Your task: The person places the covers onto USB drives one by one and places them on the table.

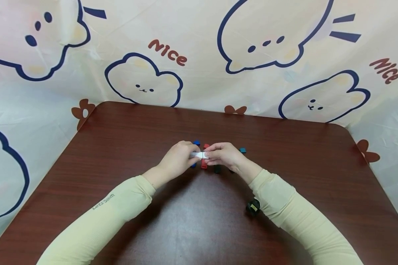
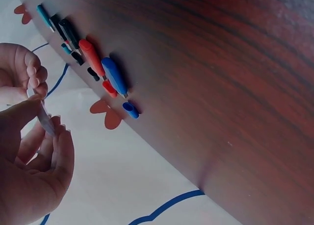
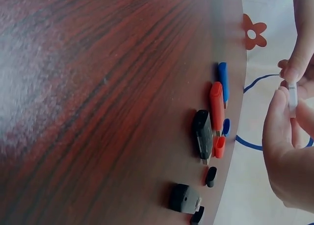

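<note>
Above the row of sticks, both hands hold a small white USB stick (image 1: 199, 155) with a seam across it. My left hand (image 1: 179, 158) pinches one end between thumb and fingers. At the other end, my right hand (image 1: 227, 156) pinches it the same way. On the table below lie a blue USB stick (image 2: 114, 75), a red one (image 2: 91, 57), a black one (image 3: 201, 134), a second dark one (image 3: 180, 199) and a teal one (image 2: 44, 15). Their metal plugs are bare. A blue cap (image 2: 130, 110) and a red cap (image 2: 109, 88) lie apart from their sticks.
A black cap (image 3: 211, 177), another dark cap (image 3: 197, 215) and a teal cap (image 2: 66, 48) lie towards the table's far edge. Beside the right sleeve is a black round thing (image 1: 253, 207) with a yellow mark. A printed curtain (image 1: 199, 81) hangs behind the brown table (image 1: 136, 125).
</note>
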`<state>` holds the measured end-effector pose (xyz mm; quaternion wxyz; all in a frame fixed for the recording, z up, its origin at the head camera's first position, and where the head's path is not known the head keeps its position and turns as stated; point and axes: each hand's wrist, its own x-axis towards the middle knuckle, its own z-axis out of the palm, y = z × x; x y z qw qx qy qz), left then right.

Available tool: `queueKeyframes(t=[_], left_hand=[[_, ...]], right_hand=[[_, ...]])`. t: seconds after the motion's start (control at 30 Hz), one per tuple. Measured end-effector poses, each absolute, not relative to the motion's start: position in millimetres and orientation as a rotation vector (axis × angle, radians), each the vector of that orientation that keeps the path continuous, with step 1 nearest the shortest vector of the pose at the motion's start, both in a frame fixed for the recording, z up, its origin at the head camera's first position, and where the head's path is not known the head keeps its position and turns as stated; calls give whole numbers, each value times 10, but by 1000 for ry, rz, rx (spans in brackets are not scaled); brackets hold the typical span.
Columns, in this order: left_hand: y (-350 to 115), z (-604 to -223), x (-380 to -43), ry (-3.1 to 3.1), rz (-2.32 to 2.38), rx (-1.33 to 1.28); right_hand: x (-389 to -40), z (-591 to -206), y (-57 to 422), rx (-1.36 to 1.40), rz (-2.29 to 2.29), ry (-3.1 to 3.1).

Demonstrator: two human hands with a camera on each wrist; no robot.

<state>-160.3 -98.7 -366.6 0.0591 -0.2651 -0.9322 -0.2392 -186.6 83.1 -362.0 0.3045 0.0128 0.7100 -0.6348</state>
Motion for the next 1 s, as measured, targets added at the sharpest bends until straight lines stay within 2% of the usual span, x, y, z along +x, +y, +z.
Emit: queueKeyframes(t=[0.27,1.0], left_hand=[[-1044,-3677,-1612,-2808,-635,-708],[-1484,-3854,-1845,-3029,-414,-178]], right_hand=[[-1880,-3584,878,-25,-1636,1897],[-1833,-3550,1028,-134,-1519,1986]])
